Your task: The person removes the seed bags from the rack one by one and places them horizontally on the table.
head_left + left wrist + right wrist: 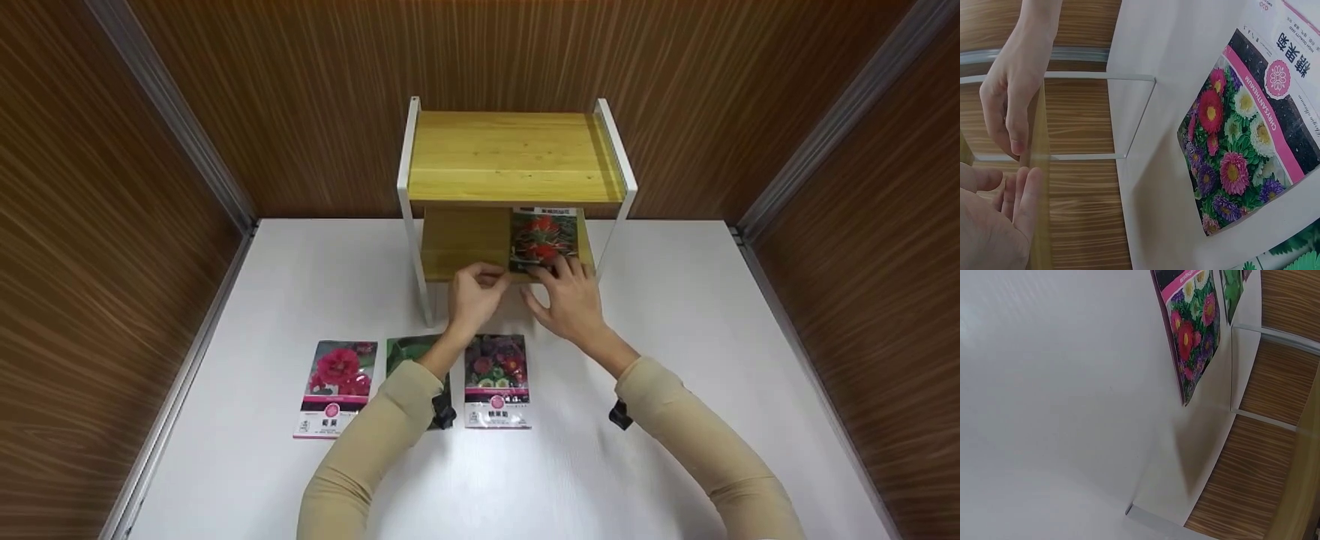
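A seed packet with red flowers [544, 232] lies on the lower wooden shelf [465, 244], toward its right side. My right hand [571, 298] rests its fingers on the packet's front part, with the thumb apart in front of the shelf. Beside the packet's front left corner is my left hand [476, 300], its fingertips at the shelf's front edge. In the left wrist view the left hand [996, 216] has its fingers extended close below the right hand [1016, 84]. Neither hand shows in the right wrist view.
On the white table [675, 300] lie a pink-flower packet [337, 382], a green packet [412, 349] partly covered by my left arm, and a chrysanthemum packet [496, 379]. The shelf's upper board [517, 154] overhangs the lower one, between white side frames [406, 165]. Wood-grain walls [315, 97] enclose the table.
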A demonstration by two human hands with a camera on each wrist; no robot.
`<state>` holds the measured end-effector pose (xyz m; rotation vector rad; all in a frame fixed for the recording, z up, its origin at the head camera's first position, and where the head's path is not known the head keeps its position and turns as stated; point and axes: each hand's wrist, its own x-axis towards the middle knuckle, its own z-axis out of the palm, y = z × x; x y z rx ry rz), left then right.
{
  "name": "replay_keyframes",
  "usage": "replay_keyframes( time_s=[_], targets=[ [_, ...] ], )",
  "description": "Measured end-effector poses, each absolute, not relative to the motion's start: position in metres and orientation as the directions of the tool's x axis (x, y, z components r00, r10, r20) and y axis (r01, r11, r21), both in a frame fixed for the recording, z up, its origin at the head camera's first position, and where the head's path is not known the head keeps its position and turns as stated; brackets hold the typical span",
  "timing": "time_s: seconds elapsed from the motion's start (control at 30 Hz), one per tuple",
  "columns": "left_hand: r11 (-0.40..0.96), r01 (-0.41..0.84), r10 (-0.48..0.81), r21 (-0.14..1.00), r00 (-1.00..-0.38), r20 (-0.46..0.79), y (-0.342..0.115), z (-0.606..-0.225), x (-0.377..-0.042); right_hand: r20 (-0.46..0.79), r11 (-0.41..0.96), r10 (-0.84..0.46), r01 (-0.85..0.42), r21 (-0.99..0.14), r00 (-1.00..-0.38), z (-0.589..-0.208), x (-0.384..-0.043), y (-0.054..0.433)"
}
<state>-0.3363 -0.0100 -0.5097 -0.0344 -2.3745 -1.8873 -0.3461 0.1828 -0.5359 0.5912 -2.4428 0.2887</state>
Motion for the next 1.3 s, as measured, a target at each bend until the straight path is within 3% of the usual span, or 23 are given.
replay_keyframes(
  time_s=[0.4, 0.73, 1.3],
  targets=[
    [0.195, 0.092, -0.046, 0.976, -0.994, 0.103, -0.008, -0.512, -0.336, 0.623, 0.864, -0.343, -0.497, -0.086, -0.703, -0.536, -0.342, 0.187],
    [0.033, 0.028, -0.033, 0.999, -0.999, 0.029, -0.006, -0.508, -0.337, 0.679, 0.871, -0.349, -0.49, -0.017, -0.645, -0.54, -0.342, 0.187],
    [0.008, -0.009, -0.04, 1.0, -0.999, -0.009, -0.006, -0.508, -0.338, 0.713, 0.854, -0.349, -0.52, -0.026, -0.609, -0.538, -0.334, 0.19]
  ],
)
